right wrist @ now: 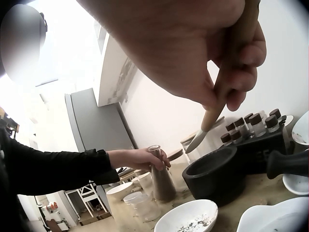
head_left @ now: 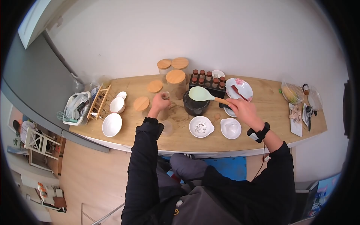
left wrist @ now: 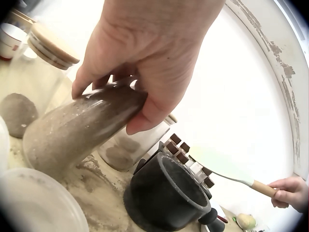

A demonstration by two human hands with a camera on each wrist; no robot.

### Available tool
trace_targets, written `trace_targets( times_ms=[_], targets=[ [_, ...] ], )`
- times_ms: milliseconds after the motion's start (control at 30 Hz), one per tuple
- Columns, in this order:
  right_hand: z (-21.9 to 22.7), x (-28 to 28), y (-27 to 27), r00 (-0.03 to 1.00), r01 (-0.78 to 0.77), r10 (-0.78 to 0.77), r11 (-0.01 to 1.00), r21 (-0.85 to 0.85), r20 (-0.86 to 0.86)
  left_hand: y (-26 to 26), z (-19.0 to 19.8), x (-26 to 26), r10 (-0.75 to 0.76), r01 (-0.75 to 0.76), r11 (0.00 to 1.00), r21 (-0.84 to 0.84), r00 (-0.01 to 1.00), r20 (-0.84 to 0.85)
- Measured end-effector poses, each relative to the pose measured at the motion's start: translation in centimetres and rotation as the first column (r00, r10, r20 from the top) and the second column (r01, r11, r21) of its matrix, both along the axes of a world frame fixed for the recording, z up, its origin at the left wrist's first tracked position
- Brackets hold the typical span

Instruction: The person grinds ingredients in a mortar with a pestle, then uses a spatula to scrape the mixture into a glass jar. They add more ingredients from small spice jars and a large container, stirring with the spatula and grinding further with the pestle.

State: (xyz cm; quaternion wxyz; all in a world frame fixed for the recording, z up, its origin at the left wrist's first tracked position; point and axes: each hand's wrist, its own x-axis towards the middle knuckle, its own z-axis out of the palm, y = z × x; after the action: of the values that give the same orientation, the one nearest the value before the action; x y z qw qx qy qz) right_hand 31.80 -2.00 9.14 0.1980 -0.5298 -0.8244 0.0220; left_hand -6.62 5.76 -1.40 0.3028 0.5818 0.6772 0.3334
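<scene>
My left hand [head_left: 160,102] grips the neck of a clear conical bottle [left wrist: 82,125] that looks brownish through its wall. The bottle stands on the wooden counter, left of a black pot [head_left: 192,108]. My right hand [head_left: 245,112] holds a spatula by its wooden handle [head_left: 221,100]. Its pale green head [head_left: 200,93] is above the pot and overlaps the opening in the head view. In the right wrist view, the fingers [right wrist: 241,79] curl round the handle. A clear plastic cup [right wrist: 142,205] stands by the bottle.
Wooden-lidded jars [head_left: 176,77] stand behind the bottle. A rack of spice bottles [head_left: 208,80] sits behind the pot. In front are a white bowl with pale pieces [head_left: 201,126] and another spouted bowl [head_left: 230,128]. White bowls [head_left: 112,125] and a basket [head_left: 77,108] are at left.
</scene>
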Motion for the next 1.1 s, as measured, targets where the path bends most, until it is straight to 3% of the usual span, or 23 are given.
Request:
trace_targets(
  times_ms=[133, 367, 567, 767, 967, 1100],
  targets=[
    [-0.6, -1.0, -0.1, 0.979, -0.182, 0.164, 0.971, -0.157, -0.122, -0.3, 0.2, -0.3, 0.044, -0.045, 0.999, -0.016, 0.995, -0.089],
    [-1.3, -5.7, -0.2, 0.931, -0.311, 0.363, 0.841, -0.443, 0.035, 0.7, -2.3, -2.6, 0.046, -0.049, 0.997, -0.065, 0.997, -0.057],
    [-3.1, -8.4, 0.2, 0.888, -0.313, 0.436, 0.808, -0.5, 0.148, -0.5, -0.1, -2.1, 0.054, -0.057, 0.996, -0.067, 0.998, -0.038],
    [-3.6, -9.5, -1.6, 0.837, -0.286, 0.468, 0.816, -0.503, 0.284, -0.5, -0.9, -2.5, 0.067, -0.068, 0.996, -0.051, 0.998, -0.017],
    [-6.2, -10.0, -2.7, 0.847, -0.365, 0.493, 0.812, -0.456, 0.2, -0.4, -0.8, -2.4, 0.062, -0.066, 0.996, -0.066, 0.997, -0.052],
    [-7.3, -11.5, -2.4, 0.889, -0.302, 0.428, 0.815, -0.494, 0.163, 0.3, -1.7, -3.0, 0.054, -0.059, 0.995, -0.082, 0.997, -0.054]
  ],
)
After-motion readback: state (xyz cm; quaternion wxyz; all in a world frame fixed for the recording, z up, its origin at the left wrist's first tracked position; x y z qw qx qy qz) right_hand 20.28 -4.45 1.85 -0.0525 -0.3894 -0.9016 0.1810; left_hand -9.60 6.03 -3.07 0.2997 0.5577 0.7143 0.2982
